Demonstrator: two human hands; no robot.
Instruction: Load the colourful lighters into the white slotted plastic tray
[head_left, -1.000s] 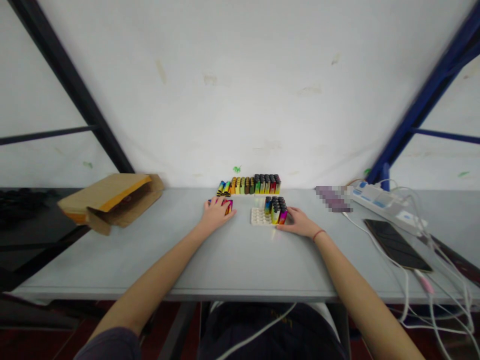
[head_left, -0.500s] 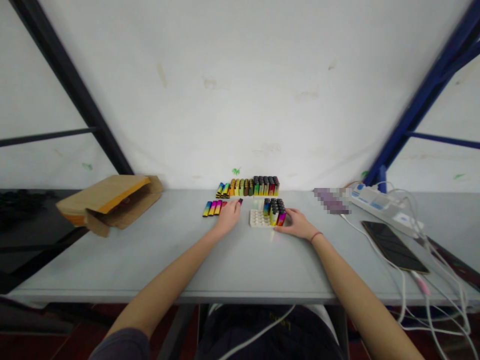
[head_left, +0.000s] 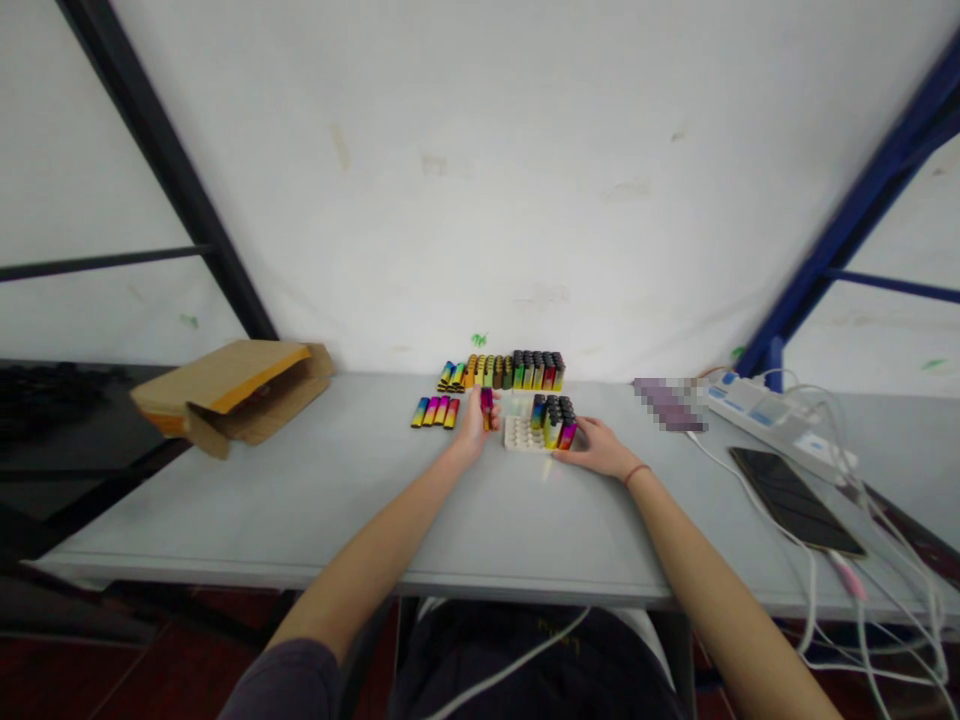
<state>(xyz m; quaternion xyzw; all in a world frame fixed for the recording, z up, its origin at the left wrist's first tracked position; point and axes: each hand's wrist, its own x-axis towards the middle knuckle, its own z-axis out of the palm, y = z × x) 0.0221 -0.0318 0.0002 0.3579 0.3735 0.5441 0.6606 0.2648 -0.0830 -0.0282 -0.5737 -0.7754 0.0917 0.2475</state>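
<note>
My left hand (head_left: 472, 425) is closed on a magenta lighter (head_left: 487, 405), held upright just left of a white tray with holes (head_left: 519, 436). Black-topped lighters (head_left: 553, 425) in rainbow colours stand in the tray's right part, while holes show bare on its left. At the tray's right end, my right hand (head_left: 596, 450) grips the corner, thumb along the front edge and fingers round the side by the lighters. Several coloured lighters (head_left: 435, 412) lie side by side left of my left hand.
Along the wall stand a block of black-topped lighters (head_left: 538, 370) and a yellow-to-brown group (head_left: 489, 372), beside a small pile (head_left: 451, 376). An open brown paper bag (head_left: 232, 385) lies left. To the right are a phone (head_left: 795, 500), a power strip (head_left: 780, 425) and loose white cables.
My left hand has moved right, away from the row of lying lighters, and turned so the magenta lighter shows upright in it. My right hand stays at the tray. The view has shifted slightly.
</note>
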